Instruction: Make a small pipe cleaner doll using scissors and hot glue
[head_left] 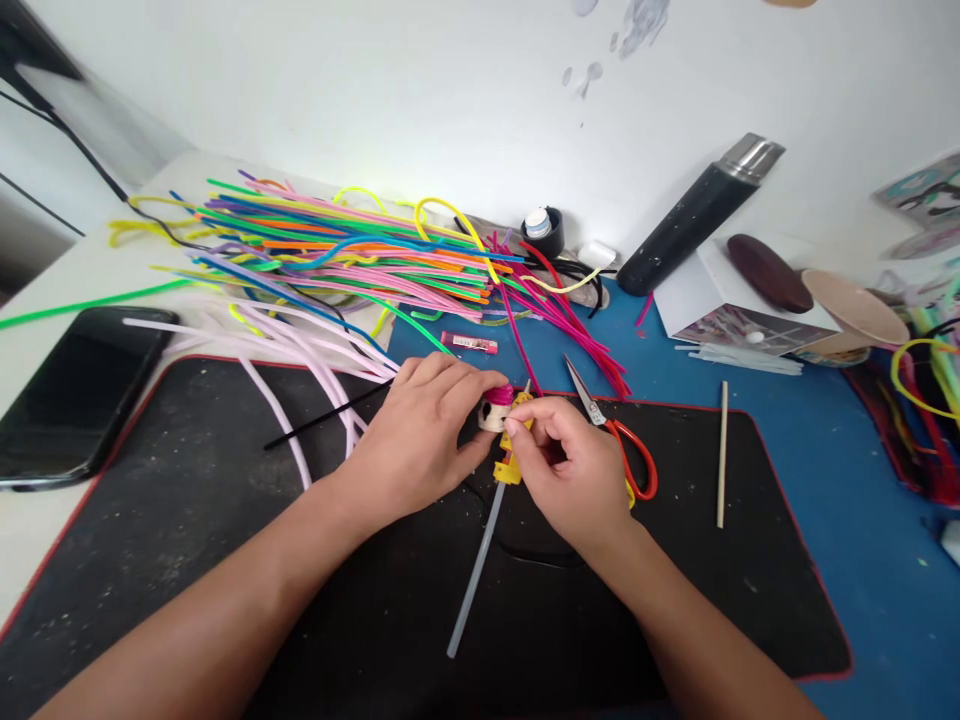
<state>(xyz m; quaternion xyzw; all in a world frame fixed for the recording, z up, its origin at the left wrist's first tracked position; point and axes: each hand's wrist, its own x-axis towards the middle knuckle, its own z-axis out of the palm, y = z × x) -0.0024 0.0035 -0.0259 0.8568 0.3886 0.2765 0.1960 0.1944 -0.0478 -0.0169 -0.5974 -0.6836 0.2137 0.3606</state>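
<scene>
Between thumb and fingers, my left hand (420, 425) grips a small cream-coloured craft figure (491, 416) with a magenta top and dark spots on its side. My right hand (574, 460) pinches with thumb and forefinger right at the figure's side; whatever is in that pinch is too small to make out. Under and behind the hands lies a yellow hot glue gun (508, 470), a long translucent glue stick (476, 570) poking out of its rear toward me. Just beyond my right hand rest scissors (634, 455) with orange-red handles, blades pointing away.
A black mat (360, 610) with red edging covers the blue table. Many coloured pipe cleaners (337, 245) are heaped at the back left, near a black phone (82, 390). A dark thermos (690, 215) leans against the wall beside a white box (712, 285). A thin wooden stick (722, 455) lies right.
</scene>
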